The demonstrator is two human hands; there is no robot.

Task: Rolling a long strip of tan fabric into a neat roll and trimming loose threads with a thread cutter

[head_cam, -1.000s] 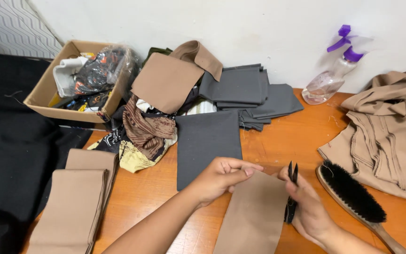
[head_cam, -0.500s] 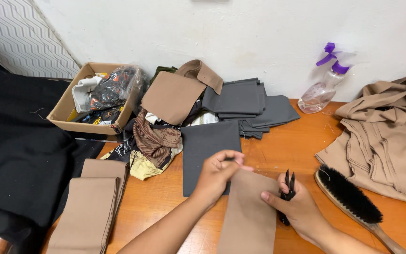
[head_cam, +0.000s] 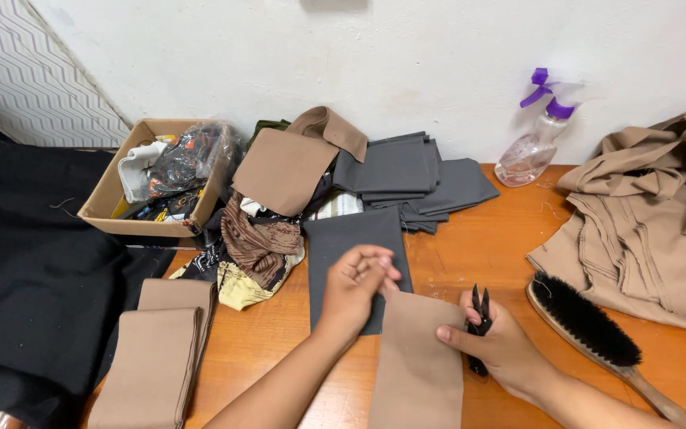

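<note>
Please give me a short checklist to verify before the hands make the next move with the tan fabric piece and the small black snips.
1. Left hand pinches the top edge of the tan fabric piece: ok.
2. Right hand has the small black snips in its grip, thumb pressing the fabric's right edge: ok.
3. Snips' blades closed, tips pointing away from the left hand: ok.
4. Fabric lies flat on the wooden table: ok; its lower end runs out of view, cannot tell.
5. Loose threads to trim on the fabric: cannot tell.
6. Bristle brush lies apart from the right hand: ok.
</note>
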